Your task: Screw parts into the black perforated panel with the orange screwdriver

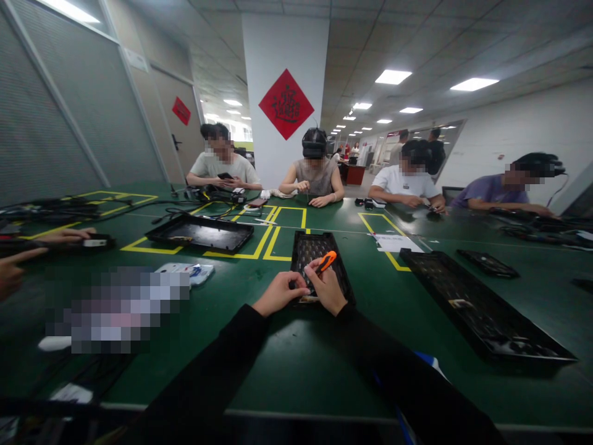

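A black plastic casing [343, 272], like a keyboard shell with rows of small round shapes inside, lies on the green table in front of me. My right hand [328, 289] grips a slim tool with an orange-and-black handle [327, 262] over the casing, its working end hidden by the fingers. Thumb and fingers of my left hand [283, 293] are pinched together at the casing's left side, close to the right fingertips. A bit of something dark shows by the left fingers, too small to name. Below both hands, the near end of the casing holds a small pale brownish piece.
A longer black casing [477, 309] lies to the right, a flat black part [487, 263] beyond it. Another black tray [199, 233] sits at left, near cables [50, 210]. Another person's hand [69, 235] reaches in from the left. Several people sit across the table.
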The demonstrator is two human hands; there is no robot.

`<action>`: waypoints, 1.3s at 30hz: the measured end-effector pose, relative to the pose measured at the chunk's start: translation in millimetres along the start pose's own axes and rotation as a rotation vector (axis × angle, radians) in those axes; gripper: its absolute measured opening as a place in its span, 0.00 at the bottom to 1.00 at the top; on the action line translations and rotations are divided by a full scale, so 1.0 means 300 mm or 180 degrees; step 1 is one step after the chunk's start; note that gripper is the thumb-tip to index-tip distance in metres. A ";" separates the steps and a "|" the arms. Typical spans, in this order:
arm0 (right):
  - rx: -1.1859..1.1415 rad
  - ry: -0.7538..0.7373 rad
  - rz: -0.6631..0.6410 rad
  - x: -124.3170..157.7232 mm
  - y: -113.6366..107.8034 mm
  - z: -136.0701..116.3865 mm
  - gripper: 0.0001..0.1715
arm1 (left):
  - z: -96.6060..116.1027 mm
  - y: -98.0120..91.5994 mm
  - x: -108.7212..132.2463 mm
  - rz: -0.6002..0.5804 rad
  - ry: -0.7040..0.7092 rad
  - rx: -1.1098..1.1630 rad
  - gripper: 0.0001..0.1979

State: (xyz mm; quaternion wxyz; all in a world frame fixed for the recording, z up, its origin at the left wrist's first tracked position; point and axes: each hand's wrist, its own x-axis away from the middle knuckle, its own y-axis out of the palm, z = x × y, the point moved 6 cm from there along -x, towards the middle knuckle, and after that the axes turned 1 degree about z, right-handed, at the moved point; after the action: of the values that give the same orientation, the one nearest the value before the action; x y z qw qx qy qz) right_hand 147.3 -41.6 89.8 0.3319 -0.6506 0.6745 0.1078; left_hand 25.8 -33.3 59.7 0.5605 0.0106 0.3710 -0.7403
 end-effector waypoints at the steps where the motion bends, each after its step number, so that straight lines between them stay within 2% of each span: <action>1: 0.0044 0.0002 -0.0042 0.000 0.001 0.000 0.11 | -0.001 0.000 0.000 0.0003 0.0005 0.0009 0.13; 13: 0.0155 0.0158 -0.0244 -0.002 0.008 0.023 0.19 | -0.004 -0.008 -0.004 -0.0432 0.0078 0.0201 0.13; 17: 0.0123 0.0136 -0.0192 -0.003 0.005 0.025 0.18 | -0.007 -0.005 -0.005 -0.0300 0.0017 0.0129 0.13; 24: -0.0212 0.0362 -0.0028 0.001 0.003 0.049 0.13 | -0.015 0.003 -0.004 -0.0187 -0.0217 0.0227 0.14; 30: -0.0371 0.0314 0.0008 0.008 0.005 0.038 0.13 | -0.024 0.001 -0.007 -0.0043 -0.0252 0.0215 0.15; 39: 0.0013 0.0229 0.0057 0.009 0.001 0.048 0.13 | 0.001 -0.004 -0.008 -0.0379 0.0002 0.0356 0.12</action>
State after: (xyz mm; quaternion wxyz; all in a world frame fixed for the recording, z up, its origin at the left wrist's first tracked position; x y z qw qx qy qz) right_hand 151.8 -35.3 77.3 0.3078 -0.6474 0.6919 0.0860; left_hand 25.7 -31.5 61.6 0.5139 0.0201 0.3292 -0.7919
